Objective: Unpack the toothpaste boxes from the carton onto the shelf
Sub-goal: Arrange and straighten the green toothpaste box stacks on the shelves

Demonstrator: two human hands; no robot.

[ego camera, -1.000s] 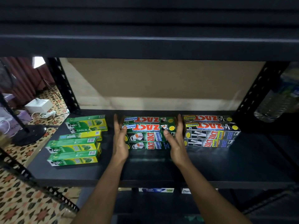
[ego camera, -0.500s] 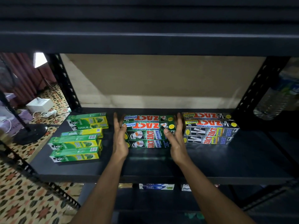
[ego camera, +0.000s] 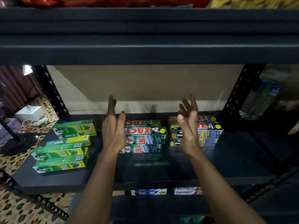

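The green ZACT stack (ego camera: 145, 138) lies in the middle of the dark shelf (ego camera: 226, 167). The left hand (ego camera: 113, 133) is in the air before the stack's left end and hides it, with fingers straight, close together and empty. The right hand (ego camera: 189, 126), just right of the stack, has loose fingers apart, also empty, and covers part of the grey ZACT boxes (ego camera: 208, 133). Left of the stack lie Darlie boxes (ego camera: 64, 151); far right stands a water bottle (ego camera: 262, 97).
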